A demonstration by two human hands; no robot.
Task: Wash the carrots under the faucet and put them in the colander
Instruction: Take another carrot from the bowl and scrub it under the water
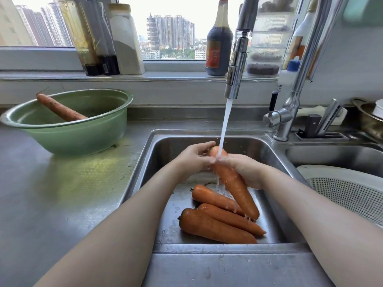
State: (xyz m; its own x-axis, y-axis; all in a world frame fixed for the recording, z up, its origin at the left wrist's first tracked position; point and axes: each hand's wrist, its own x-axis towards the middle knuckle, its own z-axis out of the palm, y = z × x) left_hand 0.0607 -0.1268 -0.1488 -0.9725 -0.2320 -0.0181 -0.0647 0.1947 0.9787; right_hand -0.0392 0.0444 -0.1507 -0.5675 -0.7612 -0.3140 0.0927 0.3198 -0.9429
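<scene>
Holds carrot (234, 183) under faucet (236, 65) stream, over sink (145, 158): left hand (193, 156) grip curled round the thick top, right hand (246, 168) grip wrapped round the middle. Tilts long axis steeply, thick end up and away, tip down toward near right.

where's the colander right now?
Head view, far right: the white colander sits in the right-hand basin, just right of the right hand gripping a carrot over the sink.

Overhanging faucet (236, 65) crowds sink (165, 146); colander (342, 191) seemingly open above
</scene>
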